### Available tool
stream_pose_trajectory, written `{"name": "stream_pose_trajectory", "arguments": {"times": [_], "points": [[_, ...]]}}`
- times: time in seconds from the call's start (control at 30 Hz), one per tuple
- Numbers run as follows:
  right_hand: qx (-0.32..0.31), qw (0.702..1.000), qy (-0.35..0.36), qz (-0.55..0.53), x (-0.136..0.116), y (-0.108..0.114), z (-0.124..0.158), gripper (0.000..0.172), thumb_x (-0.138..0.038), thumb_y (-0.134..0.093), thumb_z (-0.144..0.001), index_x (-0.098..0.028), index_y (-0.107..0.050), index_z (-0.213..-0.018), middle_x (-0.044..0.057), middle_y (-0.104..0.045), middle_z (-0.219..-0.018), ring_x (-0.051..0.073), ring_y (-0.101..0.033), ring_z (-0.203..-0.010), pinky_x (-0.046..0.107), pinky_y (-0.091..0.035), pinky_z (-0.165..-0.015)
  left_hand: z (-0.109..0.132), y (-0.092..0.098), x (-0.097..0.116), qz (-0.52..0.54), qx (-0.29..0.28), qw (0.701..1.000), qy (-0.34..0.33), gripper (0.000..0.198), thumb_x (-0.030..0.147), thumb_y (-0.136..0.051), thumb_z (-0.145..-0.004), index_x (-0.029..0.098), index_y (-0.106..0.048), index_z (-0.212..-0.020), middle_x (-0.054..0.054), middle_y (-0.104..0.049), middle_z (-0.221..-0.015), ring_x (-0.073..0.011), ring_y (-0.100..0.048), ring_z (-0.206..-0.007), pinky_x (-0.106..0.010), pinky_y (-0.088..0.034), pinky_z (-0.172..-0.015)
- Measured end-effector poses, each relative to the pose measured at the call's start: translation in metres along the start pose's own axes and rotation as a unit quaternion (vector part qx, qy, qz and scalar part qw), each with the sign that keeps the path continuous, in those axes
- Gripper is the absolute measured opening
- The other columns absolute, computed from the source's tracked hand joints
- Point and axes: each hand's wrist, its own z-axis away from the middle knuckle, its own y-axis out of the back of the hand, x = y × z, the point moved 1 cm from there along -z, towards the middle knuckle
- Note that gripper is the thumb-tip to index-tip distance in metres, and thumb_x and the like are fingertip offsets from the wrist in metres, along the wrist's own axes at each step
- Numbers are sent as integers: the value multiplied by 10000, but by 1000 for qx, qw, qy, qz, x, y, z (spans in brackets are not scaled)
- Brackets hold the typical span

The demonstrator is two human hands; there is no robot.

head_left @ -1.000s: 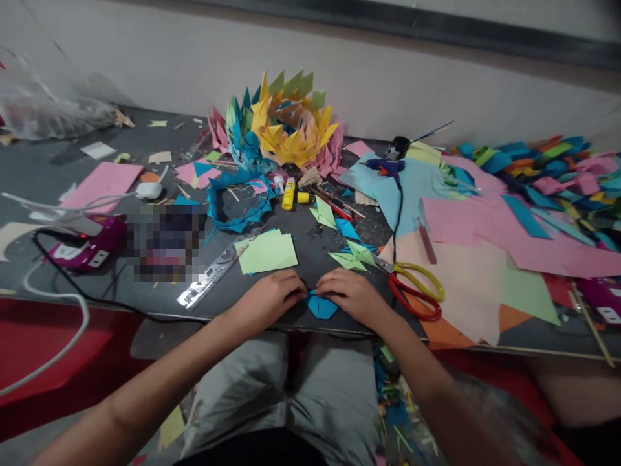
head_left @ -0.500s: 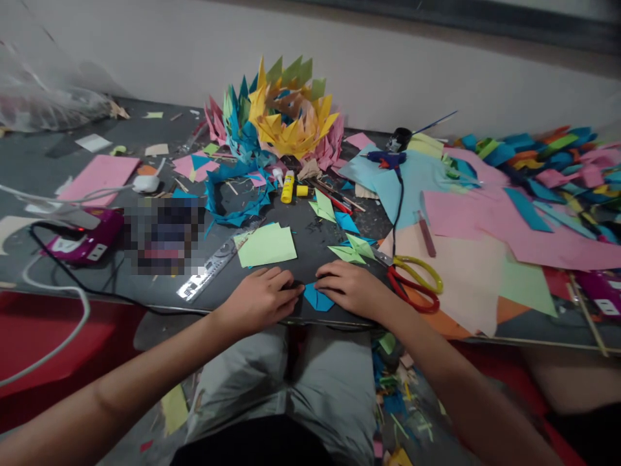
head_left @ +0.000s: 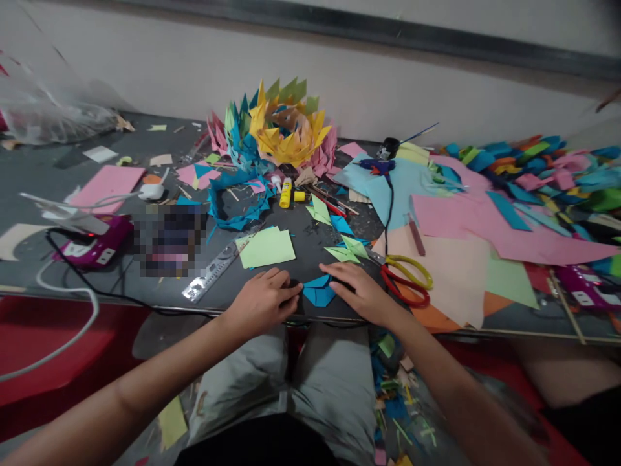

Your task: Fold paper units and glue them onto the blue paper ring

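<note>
A small piece of folded blue paper (head_left: 319,292) lies at the table's front edge, between my hands. My left hand (head_left: 268,294) is closed, its fingers curled and the fingertips pinching the paper's left corner. On the other side my right hand (head_left: 359,290) rests with fingers stretched out and a little apart, touching the paper's right end. Just beyond are a stack of light green paper sheets (head_left: 268,247) and folded green paper pieces (head_left: 347,250). Scissors (head_left: 407,278) with red and yellow handles lie right of my right hand.
A clear ruler (head_left: 213,268) lies to the left. Behind stand a blue paper ring (head_left: 239,220), a glue stick (head_left: 286,193) and a multicoloured folded-paper ring (head_left: 291,145). A glue gun (head_left: 377,166) with a black cord rests on paper sheets. Purple power strips (head_left: 99,243) lie at both sides.
My right fingers have lifted and drawn slightly right, so more of the folded blue paper shows. My left hand stays at its corner. The view has tilted up slightly.
</note>
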Motion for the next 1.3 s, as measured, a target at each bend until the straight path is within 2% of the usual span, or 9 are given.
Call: {"name": "stream_pose_trajectory", "arguments": {"times": [0.1, 0.2, 0.3, 0.43, 0.57, 0.73, 1.0, 1.17, 1.3], "points": [[21, 996, -19, -86, 8, -1, -1, 356, -246, -450, -864, -230, -502, -1216, 64, -594, -1099, 163, -539, -1006, 336, -430, -874, 0, -3, -3, 44, -3, 999, 10, 268, 285, -431, -857, 206, -645, -998, -42, -548, -785, -151, -504, -756, -272, -427, -676], [21, 998, 0, -62, 12, -4, -8, 227, -219, -503, -834, -213, -631, -1020, 68, -624, -1004, 179, -555, -961, 348, -435, -863, 1, -4, -4, 65, -1, 998, 20, 276, 289, -428, -857, 205, -646, -1005, -47, -552, -789, -157, -502, -766, -280, -426, -688], [21, 998, 16, -64, 13, -6, -14, 171, -198, -519, -824, -193, -658, -923, 67, -635, -925, 169, -578, -885, 325, -455, -816, 1, -2, -5, 79, -2, 997, 25, 274, 277, -431, -855, 205, -646, -1010, -49, -558, -786, -167, -509, -769, -290, -428, -685], [16, 995, -8, -93, 18, -5, -17, 217, -238, -579, -796, -201, -631, -1002, 63, -633, -941, 170, -586, -872, 311, -469, -784, -4, 2, -5, 98, -10, 994, 47, 235, 287, -458, -849, 228, -655, -961, -34, -571, -783, -159, -535, -767, -271, -432, -679], [20, 994, -18, -109, 22, -6, -18, 186, -263, -587, -793, -207, -648, -959, 59, -640, -927, 178, -587, -880, 324, -465, -796, -19, -2, 2, 97, -12, 992, 79, 230, 382, -533, -812, 178, -625, -863, -36, -594, -845, -164, -563, -791, -254, -445, -664], [21, 993, -27, -112, 22, -8, -19, 194, -264, -599, -784, -207, -648, -963, 57, -636, -912, 178, -587, -871, 321, -466, -781, -36, -14, 10, 102, 0, 993, 65, 167, 291, -514, -835, 155, -590, -896, -44, -604, -861, -171, -586, -804, -256, -454, -664], [28, 993, -50, -102, 19, -8, -23, 108, -213, -577, -798, -211, -669, -854, 32, -637, -839, 153, -582, -796, 283, -443, -737, -36, -18, 3, 182, 60, 978, 86, 155, 211, -450, -867, 150, -586, -825, -22, -601, -769, -125, -571, -719, -222, -428, -654], [9, 996, -64, -61, 18, -8, -23, 133, -259, -609, -779, -241, -660, -901, 16, -620, -863, 151, -565, -808, 258, -417, -697, -37, -19, 3, 186, 64, 976, 97, 153, 210, -441, -874, 150, -578, -842, -22, -593, -773, -130, -568, -735, -226, -424, -665], [6, 995, -77, -60, 15, -7, -26, 50, -245, -647, -748, -229, -675, -786, -2, -627, -804, 133, -566, -759, 234, -392, -642, -37, -18, 3, 192, 57, 974, 107, 160, 211, -442, -874, 147, -584, -836, -25, -587, -768, -133, -565, -733, -232, -429, -667]]}}
